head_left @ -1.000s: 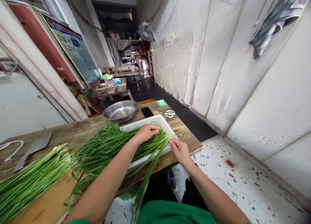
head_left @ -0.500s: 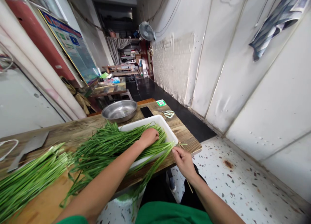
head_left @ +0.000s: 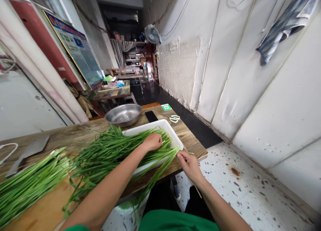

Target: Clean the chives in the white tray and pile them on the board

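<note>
Clock positions are referring to the tray (head_left: pixel 176 136), with 12 o'clock pointing to the far side. The tray is sitting on the table (head_left: pixel 195 143). The chives (head_left: pixel 107 152) are lying in it, pale ends pointing toward 3 o'clock and leaves spilling past the rim toward 9 o'clock. The left hand (head_left: pixel 152 142) is resting on the chives, its fingers curling inward; the tips are not showing, so whether they are gripping cannot be told. At 4 o'clock, the right hand (head_left: pixel 189 163) is pinching pale chive ends, its fingers closing narrowly on them. The bowl (head_left: pixel 123 115) is standing at 10 o'clock, the phone (head_left: pixel 151 116) at 12 o'clock. Toward 9 o'clock, a second bunch (head_left: pixel 32 179) is lying beside the cleaver (head_left: pixel 36 148).
</note>
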